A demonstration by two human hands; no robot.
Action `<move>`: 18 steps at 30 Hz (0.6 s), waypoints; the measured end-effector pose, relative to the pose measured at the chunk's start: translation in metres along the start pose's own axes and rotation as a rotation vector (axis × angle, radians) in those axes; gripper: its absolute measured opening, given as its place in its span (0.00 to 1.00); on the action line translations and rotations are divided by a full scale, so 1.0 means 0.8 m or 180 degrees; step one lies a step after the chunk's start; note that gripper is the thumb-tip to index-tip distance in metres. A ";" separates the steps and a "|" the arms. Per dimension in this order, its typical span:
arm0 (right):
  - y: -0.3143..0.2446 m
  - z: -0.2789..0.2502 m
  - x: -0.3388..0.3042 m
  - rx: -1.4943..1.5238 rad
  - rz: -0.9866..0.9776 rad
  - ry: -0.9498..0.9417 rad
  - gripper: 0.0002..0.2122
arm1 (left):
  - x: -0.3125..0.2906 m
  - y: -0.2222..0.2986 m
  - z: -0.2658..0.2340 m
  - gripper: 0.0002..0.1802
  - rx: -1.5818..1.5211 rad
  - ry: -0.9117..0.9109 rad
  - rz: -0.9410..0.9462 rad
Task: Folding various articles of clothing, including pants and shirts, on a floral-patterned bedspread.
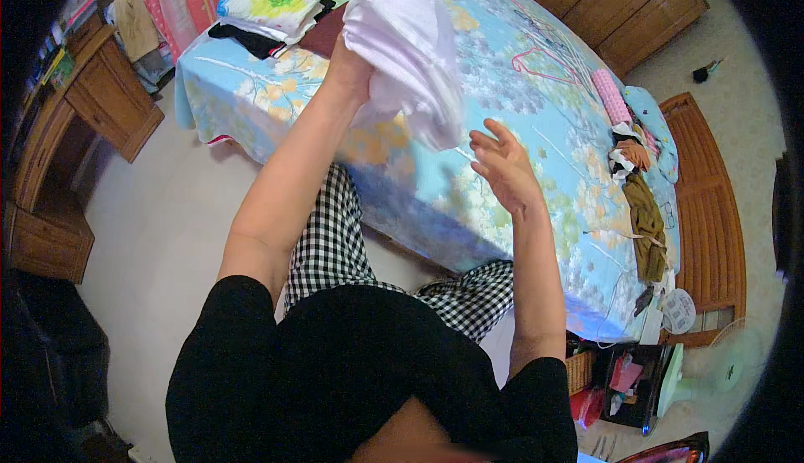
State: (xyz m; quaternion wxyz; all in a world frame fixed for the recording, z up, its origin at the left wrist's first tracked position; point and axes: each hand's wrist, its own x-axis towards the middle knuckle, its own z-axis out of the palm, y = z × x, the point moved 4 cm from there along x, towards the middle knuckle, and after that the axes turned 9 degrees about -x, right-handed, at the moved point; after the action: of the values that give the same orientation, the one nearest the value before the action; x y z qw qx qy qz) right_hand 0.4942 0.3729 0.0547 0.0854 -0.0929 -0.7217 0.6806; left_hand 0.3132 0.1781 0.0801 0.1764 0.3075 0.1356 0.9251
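A bunched white cloth (410, 53), perhaps a garment, hangs in the air over the bed. My left hand (349, 74) is closed on its left side, and the cloth hides most of those fingers. To the right of the cloth's lower end, my right hand (507, 170) is raised with its fingers apart and nothing in them. A small gap lies between these fingertips and the cloth. Behind my left hand, a dark brown folded cloth (322, 34) lies on the bed, partly covered from sight.
The bed (553, 153) has a blue flowered sheet. A folded pile (272, 2) with a green-flower cloth lies at its far left. Toward the right are a pink hanger (540, 65), a pink roll (611, 97) and olive clothing (646, 224). A fan (729, 371) stands at lower right.
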 end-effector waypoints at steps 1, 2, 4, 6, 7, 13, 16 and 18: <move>0.009 -0.006 0.000 -0.0514 0.0075 -0.0346 0.38 | 0.002 0.000 -0.009 0.22 0.0313 -0.0005 -0.0132; 0.005 -0.002 0.000 -0.0509 0.0067 -0.0349 0.38 | 0.003 0.000 -0.022 0.24 0.0636 0.0005 -0.0265; -0.027 0.013 -0.006 -0.0471 -0.0776 -0.0115 0.46 | -0.001 -0.005 -0.027 0.23 0.0431 0.0079 -0.0577; -0.038 0.031 -0.011 -0.0697 -0.0907 0.0054 0.55 | -0.024 -0.010 0.027 0.24 0.1638 0.0012 -0.0443; -0.042 0.042 -0.008 -0.1120 -0.1248 0.0050 0.56 | -0.032 -0.021 0.027 0.23 0.0642 -0.0302 -0.0437; -0.003 0.068 -0.009 -0.0296 -0.0741 -0.0494 0.58 | -0.055 -0.048 0.009 0.23 0.1433 -0.0778 -0.0191; 0.022 0.097 -0.024 0.0736 -0.0091 -0.0909 0.52 | -0.084 -0.050 -0.005 0.24 0.0721 -0.0433 -0.0624; 0.031 0.118 -0.035 0.1226 0.0288 -0.1093 0.47 | -0.114 -0.050 -0.009 0.24 0.0266 -0.0189 -0.0874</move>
State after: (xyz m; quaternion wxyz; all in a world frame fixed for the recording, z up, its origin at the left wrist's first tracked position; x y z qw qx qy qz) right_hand 0.4983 0.2763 0.0244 -0.0527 0.0098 -0.5778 0.8144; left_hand 0.3868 0.1758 0.0123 0.2923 0.3204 0.2095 0.8764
